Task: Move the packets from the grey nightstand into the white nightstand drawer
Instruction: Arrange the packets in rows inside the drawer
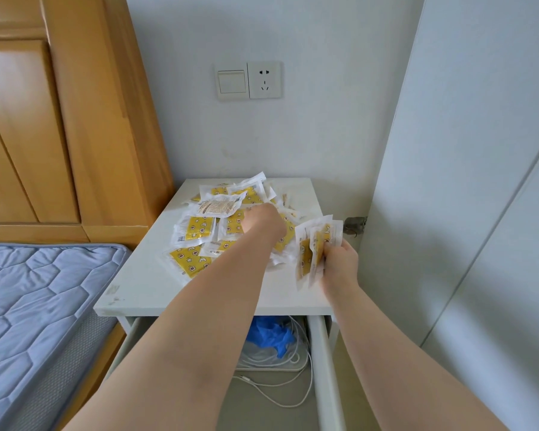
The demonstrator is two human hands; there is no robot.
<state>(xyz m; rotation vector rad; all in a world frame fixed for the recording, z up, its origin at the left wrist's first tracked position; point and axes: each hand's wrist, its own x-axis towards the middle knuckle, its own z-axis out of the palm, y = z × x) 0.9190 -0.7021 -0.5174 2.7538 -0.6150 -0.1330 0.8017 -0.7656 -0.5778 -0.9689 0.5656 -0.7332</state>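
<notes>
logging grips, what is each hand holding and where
The right hand holds a fan of packets by their lower right edges. The left hand is on the pile; a grip cannot be told.

Two bare arms are extending forward from the lower edge of the shot. The left forearm [206, 312] is reaching farther, angling in toward the centre. The left hand [263, 223] is showing its back to the camera with knuckles up and fingers curling downward out of sight, so any grip cannot be told. The right forearm [386, 353] is running up the right side. The right hand [339, 262], nearer, is pinching a fanned bunch of yellow-and-white packets [311, 253] upright between fingers and thumb.
</notes>
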